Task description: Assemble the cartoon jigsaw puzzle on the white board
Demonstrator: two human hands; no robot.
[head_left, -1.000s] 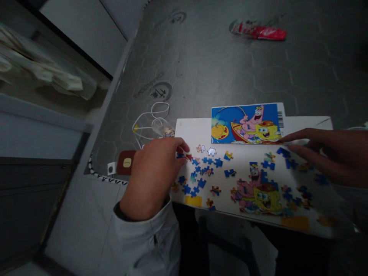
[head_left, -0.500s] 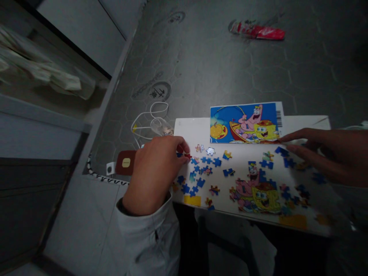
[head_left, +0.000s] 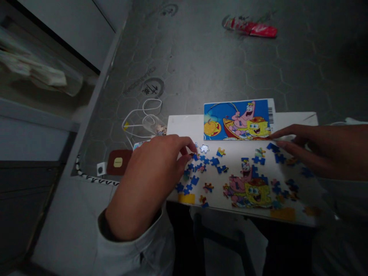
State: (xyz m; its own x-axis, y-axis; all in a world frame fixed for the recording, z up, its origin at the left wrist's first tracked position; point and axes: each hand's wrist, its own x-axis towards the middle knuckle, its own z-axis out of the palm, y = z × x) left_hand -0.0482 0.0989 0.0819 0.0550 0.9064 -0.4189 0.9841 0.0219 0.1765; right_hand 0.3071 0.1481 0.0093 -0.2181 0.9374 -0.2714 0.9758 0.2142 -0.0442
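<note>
- A grey, hexagon-patterned surface [head_left: 201, 57] spreads beyond the picture card [head_left: 220, 110], with a red packet [head_left: 262, 30] lying well past the card.
- The white worktop [head_left: 185, 124] carries the card and reaches past both its sides in dim light.
- The person's left hand [head_left: 164, 163], leftward and on the near side of the card, appears to pinch a puzzle piece [head_left: 196, 156] between thumb and forefinger.
- The right hand [head_left: 319, 149] points a forefinger at the card's near right corner, thumb slightly parted; from here I cannot tell whether it presses down.
- An assembled section [head_left: 255, 191], showing yellow and pink figures, lies on the card's near side, toward its right.
- Loose pieces [head_left: 214, 161] lie scattered on that same side.
- Piece selection, checked against the card, looks to be the step in hand; moving on would call for a light lift clear of neighbouring pieces.
</note>
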